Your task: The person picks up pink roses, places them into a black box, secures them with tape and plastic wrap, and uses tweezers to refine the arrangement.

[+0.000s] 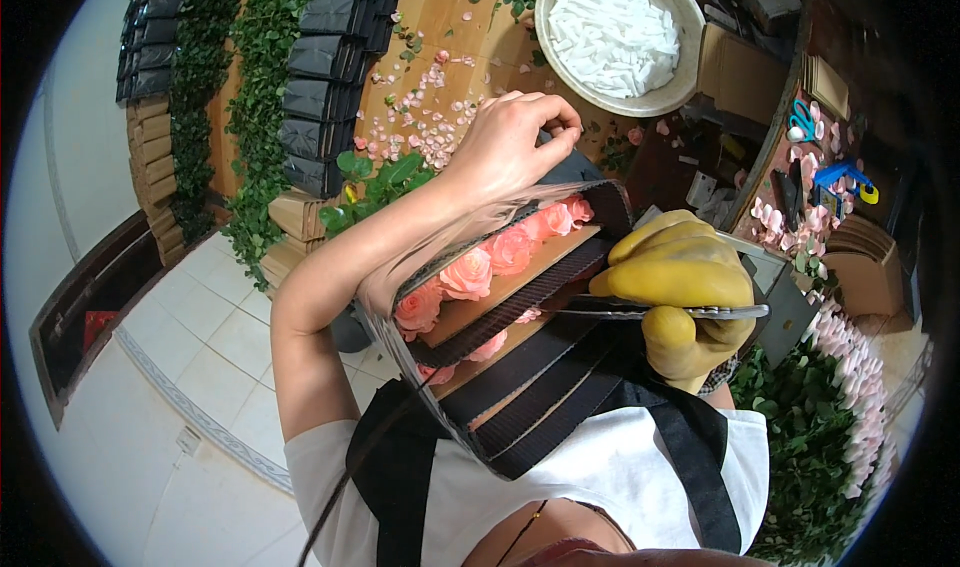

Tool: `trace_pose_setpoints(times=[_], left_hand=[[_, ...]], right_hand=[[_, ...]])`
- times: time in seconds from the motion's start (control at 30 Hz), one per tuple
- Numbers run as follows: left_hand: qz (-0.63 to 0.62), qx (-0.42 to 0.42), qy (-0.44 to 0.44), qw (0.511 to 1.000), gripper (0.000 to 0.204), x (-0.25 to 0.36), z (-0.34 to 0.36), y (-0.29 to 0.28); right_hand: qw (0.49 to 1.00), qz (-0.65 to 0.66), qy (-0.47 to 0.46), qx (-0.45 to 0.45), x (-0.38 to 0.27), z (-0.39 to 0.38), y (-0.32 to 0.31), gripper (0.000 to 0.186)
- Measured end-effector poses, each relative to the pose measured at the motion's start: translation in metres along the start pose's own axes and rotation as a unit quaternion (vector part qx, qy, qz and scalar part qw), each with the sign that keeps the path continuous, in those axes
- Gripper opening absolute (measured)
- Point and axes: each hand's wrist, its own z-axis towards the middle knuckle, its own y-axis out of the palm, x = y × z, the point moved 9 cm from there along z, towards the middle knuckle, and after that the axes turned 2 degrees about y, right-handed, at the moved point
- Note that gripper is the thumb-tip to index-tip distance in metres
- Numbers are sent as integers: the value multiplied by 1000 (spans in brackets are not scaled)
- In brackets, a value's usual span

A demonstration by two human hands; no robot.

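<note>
Close to my chest is a bundle of pink roses [511, 250], layered between strips of dark corrugated cardboard [530, 422] and wrapped in thin, see-through film [388, 279]. My left hand [515, 137], bare, is just beyond the bundle with the forearm along its left side. Its fingers are curled in, and whatever they hold is hidden. My right hand [685, 292], in a yellow rubber glove, is closed around a slim metal tool [715, 313]. The tool's thin end points left across the cardboard layers, beside a few roses; its exact kind is unclear.
A round tub [690, 77] of white pieces stands at the far right. Fallen petals [440, 117] lie on the wooden floor. Rows of dark-wrapped bundles [315, 127] line the left. Blue scissors [802, 119] and a blue tape dispenser [840, 175] are at right, above stacked roses [850, 397].
</note>
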Motion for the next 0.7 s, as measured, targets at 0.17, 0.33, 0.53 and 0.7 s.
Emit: trace_pose_setpoints(times=[0.17, 0.33, 0.53, 0.7], left_hand=[[-4, 1, 5, 1000, 18, 2, 1, 2], [-3, 3, -4, 1000, 18, -1, -1, 2], [-5, -6, -25, 1000, 18, 0, -2, 3], [-24, -16, -12, 1000, 23, 6, 3, 5]], right_hand=[[1000, 23, -11, -9, -1, -1, 2, 35], [999, 16, -32, -27, -4, 2, 5, 33], [998, 30, -9, 54, 1, -6, -9, 38], [986, 113, -39, 112, 4, -10, -45, 37]])
